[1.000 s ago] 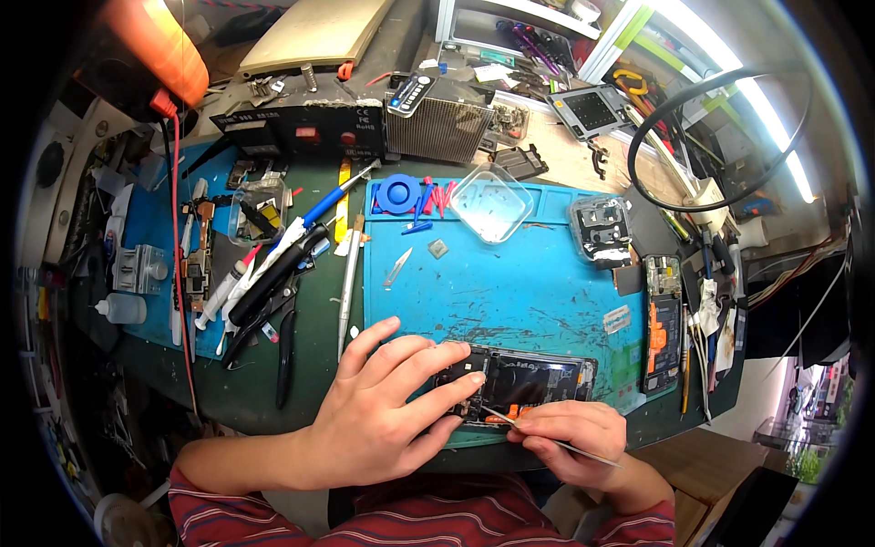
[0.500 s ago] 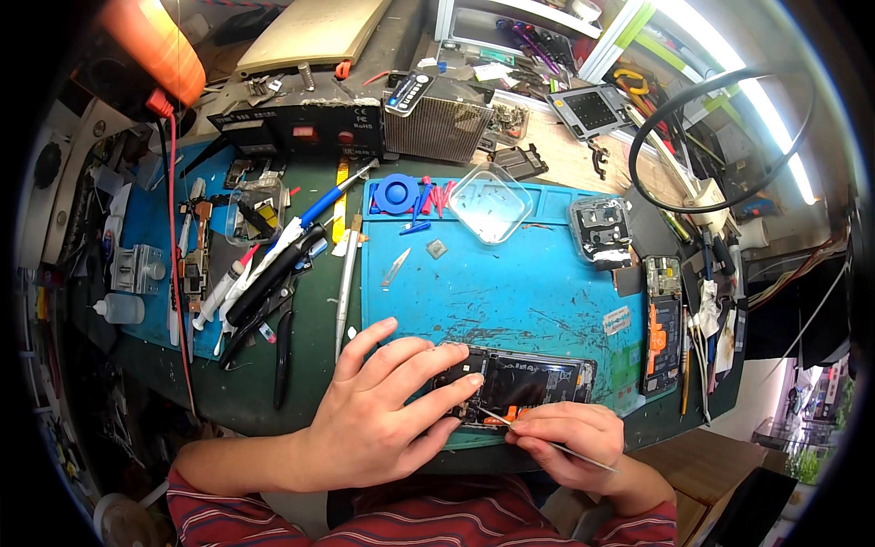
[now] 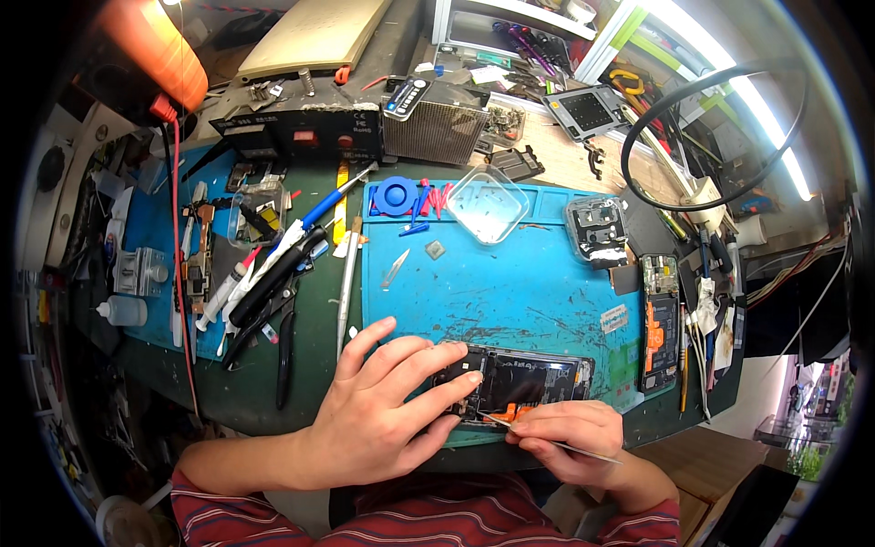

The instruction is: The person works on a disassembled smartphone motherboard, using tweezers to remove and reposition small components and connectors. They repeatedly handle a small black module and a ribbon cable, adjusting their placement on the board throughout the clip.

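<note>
An opened phone (image 3: pixel 533 376) with a black battery and orange ribbon parts lies lengthwise near the front edge of the blue repair mat (image 3: pixel 492 301). My left hand (image 3: pixel 387 410) rests spread over the phone's left end, fingertips touching it and partly covering that end. In my right hand (image 3: pixel 570 439), thumb and fingers pinch a slim, pointed metal tool (image 3: pixel 583 451). Its tip reaches the phone's inside near the lower edge, just right of my left fingertips. What exactly the tip touches is too small to tell.
A second opened phone (image 3: pixel 660 324) lies at the mat's right edge. A clear plastic box (image 3: pixel 488 205) and a blue round holder (image 3: pixel 396 195) sit in the mat's far tray. Left are black-handled pliers (image 3: pixel 285 351) and a syringe (image 3: pixel 219 299). A cable loop (image 3: pixel 629 164) hangs at upper right.
Hardly anything differs. The view shifts very slightly; both hands keep their places on the phone, and the tool's tip stays in nearly the same spot.
</note>
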Demonstrator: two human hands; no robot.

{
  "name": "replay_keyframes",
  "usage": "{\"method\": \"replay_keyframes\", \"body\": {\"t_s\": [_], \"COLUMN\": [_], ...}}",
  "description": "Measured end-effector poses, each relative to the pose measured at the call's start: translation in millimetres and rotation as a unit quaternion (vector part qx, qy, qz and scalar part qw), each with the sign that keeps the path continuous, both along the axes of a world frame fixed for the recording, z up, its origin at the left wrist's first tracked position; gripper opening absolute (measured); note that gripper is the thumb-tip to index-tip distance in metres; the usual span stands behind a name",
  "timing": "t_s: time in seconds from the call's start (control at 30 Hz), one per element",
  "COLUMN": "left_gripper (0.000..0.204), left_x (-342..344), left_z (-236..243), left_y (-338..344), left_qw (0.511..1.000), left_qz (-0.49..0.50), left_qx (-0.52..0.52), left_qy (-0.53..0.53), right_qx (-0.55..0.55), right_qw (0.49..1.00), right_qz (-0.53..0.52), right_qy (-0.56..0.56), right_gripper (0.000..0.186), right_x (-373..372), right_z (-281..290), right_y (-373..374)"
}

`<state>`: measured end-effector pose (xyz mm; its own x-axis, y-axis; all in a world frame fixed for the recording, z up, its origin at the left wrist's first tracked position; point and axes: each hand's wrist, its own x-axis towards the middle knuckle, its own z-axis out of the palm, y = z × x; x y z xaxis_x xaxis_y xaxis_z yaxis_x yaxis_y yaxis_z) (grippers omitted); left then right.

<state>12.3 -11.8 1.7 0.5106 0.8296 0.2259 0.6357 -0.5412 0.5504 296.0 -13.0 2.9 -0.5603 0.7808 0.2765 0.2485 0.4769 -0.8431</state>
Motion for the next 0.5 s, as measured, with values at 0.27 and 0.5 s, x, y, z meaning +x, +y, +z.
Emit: {"method": "replay_keyframes", "body": {"t_s": [0.27,0.5], "left_gripper": [0.056,0.065], "left_x": [-0.6,-11.2], "left_z": [0.3,4.3], "left_y": [-1.1,4.9], "left_qw": [1.0,0.998], "left_qz": [-0.003,-0.051], "left_qx": [-0.003,-0.02], "left_qy": [0.004,0.02], "right_qx": [0.002,0.021], "right_qw": [1.0,0.999], "right_qz": [0.0,0.022], "right_qy": [-0.005,0.017], "right_gripper": [0.019,0.023], "right_x": [-1.0,1.1], "right_z": [1.0,-4.2], "right_y": [0.6,0.0]}}
